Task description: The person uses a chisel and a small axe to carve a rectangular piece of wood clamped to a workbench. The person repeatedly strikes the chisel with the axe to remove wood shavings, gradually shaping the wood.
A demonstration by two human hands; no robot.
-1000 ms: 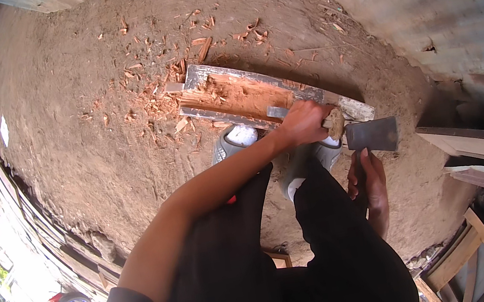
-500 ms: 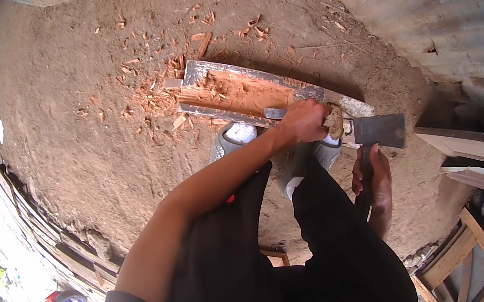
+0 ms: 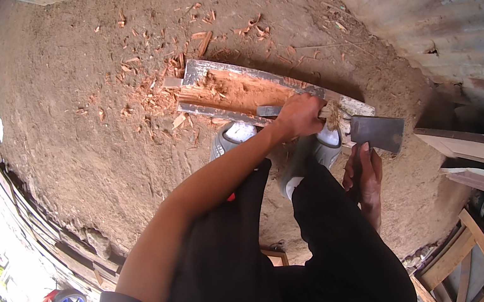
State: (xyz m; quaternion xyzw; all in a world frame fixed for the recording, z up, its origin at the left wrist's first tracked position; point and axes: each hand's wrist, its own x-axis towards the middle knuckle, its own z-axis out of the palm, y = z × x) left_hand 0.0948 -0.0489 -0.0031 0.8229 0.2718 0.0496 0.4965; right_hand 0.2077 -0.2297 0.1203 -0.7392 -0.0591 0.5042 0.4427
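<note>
Two shoes and scattered chips crowd hollowed wood.

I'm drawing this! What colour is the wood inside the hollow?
The hollow's wood is reddish orange-brown, clearest in the head view.

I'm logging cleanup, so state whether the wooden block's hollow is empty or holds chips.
Not empty: loose wood chips lie inside the hollow, mostly toward its left end.

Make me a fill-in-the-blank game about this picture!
The dark-headed tool is in the person's ____ hand.
The left hand holds a chisel whose blade points toward the picture's ____ edge.
Chips of ____ lie on the ground.

Missing words: right; left; wood.
</note>
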